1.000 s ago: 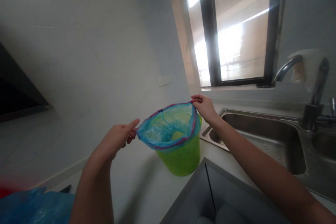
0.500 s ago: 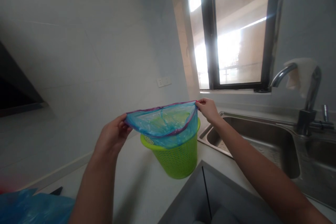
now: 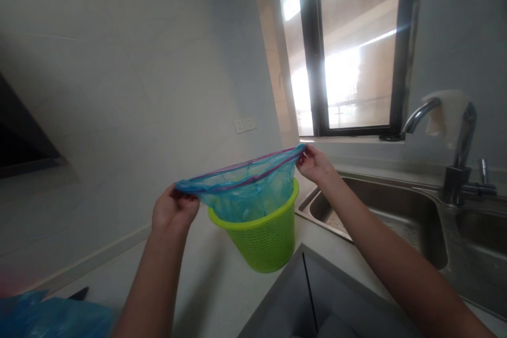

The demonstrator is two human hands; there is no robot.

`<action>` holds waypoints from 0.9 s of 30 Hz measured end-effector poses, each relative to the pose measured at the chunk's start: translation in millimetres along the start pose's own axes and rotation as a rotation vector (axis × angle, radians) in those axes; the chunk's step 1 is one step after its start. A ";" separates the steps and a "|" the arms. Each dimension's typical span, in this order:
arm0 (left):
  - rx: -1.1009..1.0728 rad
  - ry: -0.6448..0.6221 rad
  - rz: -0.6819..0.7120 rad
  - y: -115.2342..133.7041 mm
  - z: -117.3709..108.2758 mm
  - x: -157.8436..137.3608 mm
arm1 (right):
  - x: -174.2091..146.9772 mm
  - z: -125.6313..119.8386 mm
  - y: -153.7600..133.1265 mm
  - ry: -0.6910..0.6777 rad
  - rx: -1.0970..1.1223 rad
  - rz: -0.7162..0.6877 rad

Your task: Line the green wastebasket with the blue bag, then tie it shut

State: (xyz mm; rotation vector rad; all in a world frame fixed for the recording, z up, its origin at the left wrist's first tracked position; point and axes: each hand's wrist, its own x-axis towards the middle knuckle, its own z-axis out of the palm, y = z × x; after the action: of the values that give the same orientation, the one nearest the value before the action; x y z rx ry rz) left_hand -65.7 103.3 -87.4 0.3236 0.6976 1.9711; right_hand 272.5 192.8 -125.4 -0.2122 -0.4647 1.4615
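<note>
A thin blue garbage bag (image 3: 245,198) with a purple drawstring edge is stretched wide between my two hands. My left hand (image 3: 174,208) pinches the left end of its mouth, and my right hand (image 3: 315,162) grips the right end, slightly higher. Below the mouth, the bag's lower part hangs inside a lime-green perforated plastic basket (image 3: 265,243), which stands upright on the counter. The bag's bottom is hidden by the basket wall. Both hands are above the basket rim, apart from it.
To the right is a steel double sink (image 3: 388,211) with a chrome faucet (image 3: 455,169), a pale cloth (image 3: 446,116) draped over it. Blue plastic (image 3: 59,317) lies at the lower left beside a dark object (image 3: 79,293). A tiled wall (image 3: 158,90) and a window (image 3: 356,79) stand behind.
My hands have spread further apart, pulling the bag's mouth wider and tauter. The front edge of the mouth has risen, uncovering more of the basket's rim.
</note>
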 end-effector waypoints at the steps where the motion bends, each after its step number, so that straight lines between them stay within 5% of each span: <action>1: -0.016 0.007 0.001 0.6 -0.4 0.0 | -0.8 1.3 -0.3 0.013 0.031 -0.004; 7: -0.061 -0.007 0.033 2.9 0.8 -4.3 | -8.6 13.5 1.6 0.002 0.024 -0.015; 11: -0.044 -0.096 0.054 1.7 5.3 -10.1 | -15.2 14.8 9.7 -0.044 -0.230 -0.036; 18: 0.072 -0.100 0.084 -1.8 4.8 -10.7 | -25.4 10.9 20.9 -0.010 -0.577 -0.271; 27: 0.143 -0.043 0.038 11.3 -2.3 -3.6 | -14.7 14.0 6.1 -0.004 -0.174 -0.033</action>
State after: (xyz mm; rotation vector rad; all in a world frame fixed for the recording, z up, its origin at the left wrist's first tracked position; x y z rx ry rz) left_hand -73.2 95.4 -82.2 0.4674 0.8120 1.9482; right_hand 260.5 177.0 -118.0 -0.3385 -0.5960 1.3904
